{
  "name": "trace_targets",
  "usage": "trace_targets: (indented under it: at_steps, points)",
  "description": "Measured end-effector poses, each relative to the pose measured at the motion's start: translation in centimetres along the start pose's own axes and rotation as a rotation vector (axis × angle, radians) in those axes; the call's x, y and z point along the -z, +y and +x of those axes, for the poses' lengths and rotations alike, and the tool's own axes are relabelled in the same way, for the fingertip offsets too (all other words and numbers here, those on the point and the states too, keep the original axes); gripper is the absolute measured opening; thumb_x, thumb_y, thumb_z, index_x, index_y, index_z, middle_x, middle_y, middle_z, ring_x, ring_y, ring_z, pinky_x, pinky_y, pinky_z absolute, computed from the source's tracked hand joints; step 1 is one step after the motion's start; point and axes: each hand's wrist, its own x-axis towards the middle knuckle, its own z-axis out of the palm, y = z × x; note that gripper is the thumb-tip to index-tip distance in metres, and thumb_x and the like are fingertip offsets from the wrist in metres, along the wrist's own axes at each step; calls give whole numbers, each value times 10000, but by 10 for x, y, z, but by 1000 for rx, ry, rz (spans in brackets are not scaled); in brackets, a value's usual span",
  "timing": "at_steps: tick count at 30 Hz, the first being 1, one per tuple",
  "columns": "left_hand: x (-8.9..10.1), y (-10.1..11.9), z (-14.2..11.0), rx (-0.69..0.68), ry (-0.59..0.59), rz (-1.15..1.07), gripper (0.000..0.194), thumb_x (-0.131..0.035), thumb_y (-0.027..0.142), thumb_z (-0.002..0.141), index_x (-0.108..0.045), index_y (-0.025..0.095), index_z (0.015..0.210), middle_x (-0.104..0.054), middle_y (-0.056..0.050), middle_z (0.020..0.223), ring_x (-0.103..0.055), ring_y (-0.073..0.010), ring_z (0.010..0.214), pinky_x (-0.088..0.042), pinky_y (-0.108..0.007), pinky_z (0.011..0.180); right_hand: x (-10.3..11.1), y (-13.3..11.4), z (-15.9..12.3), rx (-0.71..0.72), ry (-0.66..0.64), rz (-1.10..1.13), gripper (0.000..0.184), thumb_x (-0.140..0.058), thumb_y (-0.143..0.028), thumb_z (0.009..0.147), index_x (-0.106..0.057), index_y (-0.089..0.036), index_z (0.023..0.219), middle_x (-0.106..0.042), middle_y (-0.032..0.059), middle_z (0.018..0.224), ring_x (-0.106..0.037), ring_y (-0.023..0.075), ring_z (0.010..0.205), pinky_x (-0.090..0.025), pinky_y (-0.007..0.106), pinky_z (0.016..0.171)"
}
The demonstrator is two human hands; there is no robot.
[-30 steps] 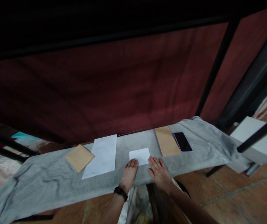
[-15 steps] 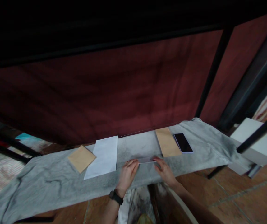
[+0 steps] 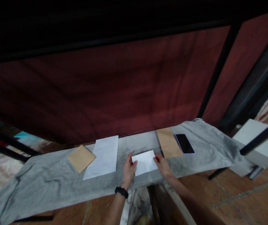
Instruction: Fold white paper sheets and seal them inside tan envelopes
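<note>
Between my two hands is a small white rectangle of folded paper [image 3: 144,162], its broad face turned up toward me. My left hand [image 3: 128,168] pinches its left edge, thumb on top and fingers behind. At its right edge, my right hand [image 3: 162,165] grips it between thumb and fingers. Left of my hands a larger white sheet [image 3: 104,157] lies flat on the grey cloth [image 3: 49,184]. A brown paper square [image 3: 81,158] overlaps that sheet's left edge. On the right lies a brown envelope-like paper [image 3: 169,143], beside a dark-screened phone [image 3: 184,143].
The cloth covers a long, narrow bench. Behind it rises a dark red panel [image 3: 96,93] with black metal bars [image 3: 218,72]. A white box [image 3: 257,140] stands at the far right, above the tiled floor [image 3: 248,190].
The folded paper, seen nearly edge-on before, has been tilted so its white face shows. Both hands keep hold of its sides, and my left hand has turned more upright.
</note>
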Motion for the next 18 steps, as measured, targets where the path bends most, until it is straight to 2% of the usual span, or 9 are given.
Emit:
trace_targets:
  at_steps: [4,11,15,18]
  points:
    - [-4,-9,-6,3,31,71,487,-583,121,800,-623,189,1281,-680,-64,1055,-649,-168,778,-572,-343,774,-7,0,2,-10,4,-132,174,-487,-236,949,-658,-221,978,-758,49,820,-725,190,739,-495,244,651]
    - [-14,-13,4,-28,72,167,464,-565,99,820,-633,208,1266,-631,-98,1215,-662,-215,983,-558,-407,936,-15,0,1,6,-7,-285,219,-468,-240,974,-647,-198,1092,-763,102,919,-733,205,794,-490,262,655]
    - [-21,-20,4,-17,69,208,468,-587,160,846,-589,184,1313,-635,-113,1216,-680,-215,963,-593,-391,878,-15,3,7,1,-2,-331,227,-460,-217,968,-642,-197,1102,-758,99,893,-732,215,773,-486,278,638]
    - [-23,-24,-1,-11,60,253,487,-600,120,812,-595,163,1297,-614,-138,1285,-682,-245,1032,-607,-393,865,-16,5,9,15,2,-355,227,-458,-211,971,-636,-198,1111,-757,103,917,-731,218,814,-492,283,665]
